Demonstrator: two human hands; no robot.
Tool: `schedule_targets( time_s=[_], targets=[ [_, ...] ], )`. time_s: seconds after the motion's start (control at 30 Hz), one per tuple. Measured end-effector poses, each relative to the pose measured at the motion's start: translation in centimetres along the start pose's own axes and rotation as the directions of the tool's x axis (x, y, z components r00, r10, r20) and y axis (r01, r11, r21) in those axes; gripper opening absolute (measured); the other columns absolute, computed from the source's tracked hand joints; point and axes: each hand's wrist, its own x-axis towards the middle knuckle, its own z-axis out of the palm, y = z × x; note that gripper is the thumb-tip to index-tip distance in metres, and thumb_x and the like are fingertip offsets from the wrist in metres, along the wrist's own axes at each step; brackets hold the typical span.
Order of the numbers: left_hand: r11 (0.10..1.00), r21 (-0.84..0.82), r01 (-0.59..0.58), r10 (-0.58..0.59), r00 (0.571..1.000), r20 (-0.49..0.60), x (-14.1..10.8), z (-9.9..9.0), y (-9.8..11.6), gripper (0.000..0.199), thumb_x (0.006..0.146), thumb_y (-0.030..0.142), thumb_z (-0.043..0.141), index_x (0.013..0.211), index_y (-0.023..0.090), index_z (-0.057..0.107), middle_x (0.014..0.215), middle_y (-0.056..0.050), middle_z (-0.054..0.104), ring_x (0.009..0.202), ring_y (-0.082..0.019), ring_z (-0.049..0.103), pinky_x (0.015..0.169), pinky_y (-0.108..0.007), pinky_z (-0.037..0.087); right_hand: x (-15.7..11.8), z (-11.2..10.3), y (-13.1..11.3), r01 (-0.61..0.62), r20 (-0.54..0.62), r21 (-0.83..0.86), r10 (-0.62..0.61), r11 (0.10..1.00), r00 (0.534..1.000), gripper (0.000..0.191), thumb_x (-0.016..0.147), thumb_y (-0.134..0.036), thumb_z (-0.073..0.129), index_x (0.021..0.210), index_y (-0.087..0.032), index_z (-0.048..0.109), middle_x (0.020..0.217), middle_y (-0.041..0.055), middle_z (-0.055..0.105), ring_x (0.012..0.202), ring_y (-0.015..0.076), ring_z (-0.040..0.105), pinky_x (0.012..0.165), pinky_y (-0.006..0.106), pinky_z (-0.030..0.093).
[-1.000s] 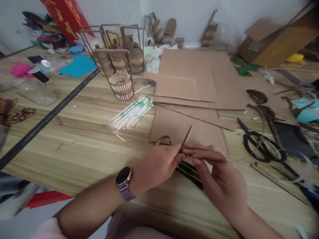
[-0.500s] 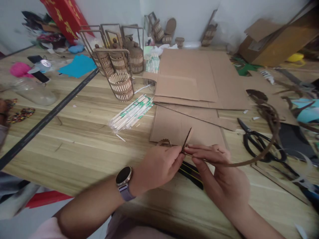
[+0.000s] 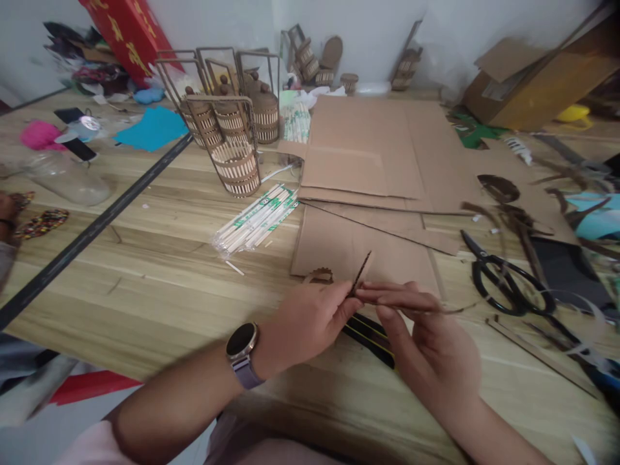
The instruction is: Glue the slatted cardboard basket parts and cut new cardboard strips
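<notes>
My left hand (image 3: 305,326), with a watch (image 3: 242,341) on its wrist, is closed on a thin brown cardboard strip (image 3: 361,271) whose corrugated edge sticks up above the fingertips. My right hand (image 3: 433,342) pinches the strip close beside the left fingertips, its fingers stretched along it. A thin tail of brown strip (image 3: 455,311) shows past the right knuckles. Just behind the left hand lies a curled corrugated piece (image 3: 320,276). Below the fingers, a black tool with yellow edges (image 3: 371,342) rests on the table, partly covered by my hands.
Cardboard sheets (image 3: 363,148) lie ahead. Black scissors (image 3: 508,284) and brown strips are to the right. Wrapped sticks (image 3: 256,223) and lidded slatted baskets with tall handles (image 3: 235,161) stand left of centre. At the far left edge a person's hand (image 3: 7,210) shows.
The long strip that curved up to the right from my right hand has dropped out of that arc; only a short tail shows now. Both hands have barely moved.
</notes>
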Motion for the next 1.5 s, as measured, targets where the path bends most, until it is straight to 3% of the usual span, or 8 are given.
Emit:
schedule_targets(
  time_s=[0.17, 0.47, 0.73, 0.9, 1.03, 1.3, 1.37, 1.5],
  targets=[
    [0.999, 0.036, 0.004, -0.005, 1.0, 0.015, 0.05, -0.09, 0.05, 0.025, 0.106, 0.027, 0.04, 0.088, 0.019, 0.055, 0.077, -0.002, 0.066, 0.069, -0.016, 0.061, 0.06, -0.027, 0.038, 0.09, 0.01, 0.18, 0.109, 0.01, -0.099, -0.109, 0.989, 0.994, 0.014, 0.094, -0.02, 0.063, 0.103, -0.029, 0.06, 0.096, -0.0003, 0.079, 0.096, 0.0223, 0.074, 0.083, 0.042, 0.053],
    [0.995, 0.08, -0.054, 0.055, 0.998, -0.01, -0.09, 0.02, 0.03, 0.031, 0.108, 0.028, 0.032, 0.085, 0.02, 0.051, 0.073, -0.002, 0.063, 0.064, -0.015, 0.057, 0.057, -0.028, 0.036, 0.31, -0.25, 0.14, 0.13, 0.034, -0.109, -0.127, 0.985, 0.991, 0.017, 0.093, -0.014, 0.059, 0.1, -0.03, 0.06, 0.095, -0.0011, 0.079, 0.091, 0.0226, 0.076, 0.08, 0.042, 0.05],
    [0.998, 0.004, -0.065, 0.065, 0.997, -0.034, -0.09, -0.12, -0.1, 0.028, 0.105, 0.023, 0.036, 0.081, 0.02, 0.051, 0.071, 0.0, 0.06, 0.063, -0.014, 0.055, 0.059, -0.027, 0.036, -0.37, -0.33, 0.15, -0.089, 0.008, 0.056, 0.089, 0.994, 0.996, 0.008, 0.097, -0.022, 0.057, 0.098, -0.029, 0.059, 0.096, 0.0008, 0.079, 0.097, 0.0222, 0.073, 0.078, 0.04, 0.056],
    [0.999, -0.024, -0.021, 0.021, 1.0, -0.005, -0.08, -0.23, 0.03, 0.03, 0.107, 0.034, 0.037, 0.087, 0.019, 0.053, 0.075, -0.001, 0.064, 0.066, -0.015, 0.059, 0.059, -0.027, 0.038, -0.18, -0.05, 0.05, -0.002, 0.005, 0.036, 0.002, 0.999, 1.0, 0.009, 0.097, -0.02, 0.058, 0.099, -0.029, 0.059, 0.093, -0.0012, 0.079, 0.096, 0.0209, 0.074, 0.081, 0.041, 0.055],
    [1.0, -0.008, 0.014, -0.013, 0.998, 0.054, -0.03, -0.35, 0.12, 0.028, 0.107, 0.03, 0.037, 0.086, 0.02, 0.051, 0.074, -0.001, 0.064, 0.067, -0.016, 0.06, 0.06, -0.027, 0.039, 0.14, -0.08, 0.01, 0.102, 0.019, -0.062, -0.101, 0.993, 0.995, 0.008, 0.096, -0.022, 0.061, 0.101, -0.028, 0.059, 0.096, 0.0002, 0.079, 0.094, 0.022, 0.074, 0.081, 0.042, 0.051],
    [0.999, 0.039, -0.034, 0.033, 0.999, 0.02, -0.11, -0.2, 0.11, 0.029, 0.107, 0.028, 0.035, 0.083, 0.02, 0.048, 0.072, -0.001, 0.062, 0.065, -0.016, 0.059, 0.059, -0.027, 0.036, 0.1, -0.18, 0.28, 0.16, 0.038, -0.128, -0.156, 0.979, 0.987, 0.012, 0.096, -0.016, 0.058, 0.103, -0.026, 0.06, 0.099, 0.0008, 0.079, 0.094, 0.0201, 0.075, 0.083, 0.04, 0.048],
    [0.998, 0.036, -0.053, 0.053, 0.999, -0.008, -0.13, -0.11, 0.04, 0.03, 0.107, 0.027, 0.033, 0.082, 0.02, 0.048, 0.071, -0.001, 0.062, 0.064, -0.016, 0.058, 0.059, -0.027, 0.036, -0.09, -0.19, 0.34, 0.135, 0.033, -0.095, -0.132, 0.986, 0.991, 0.012, 0.097, -0.016, 0.058, 0.103, -0.026, 0.059, 0.099, 0.001, 0.079, 0.094, 0.0201, 0.075, 0.083, 0.04, 0.049],
    [0.997, 0.004, -0.083, 0.083, 0.996, -0.042, -0.12, 0.05, -0.12, 0.031, 0.107, 0.025, 0.033, 0.08, 0.02, 0.048, 0.067, 0.001, 0.059, 0.061, -0.015, 0.056, 0.059, -0.027, 0.035, -0.29, -0.26, 0.16, -0.03, 0.004, 0.01, 0.029, 1.0, 1.0, 0.007, 0.099, -0.021, 0.056, 0.099, -0.028, 0.058, 0.096, 0.0011, 0.079, 0.097, 0.0217, 0.073, 0.079, 0.04, 0.054]
  ],
)
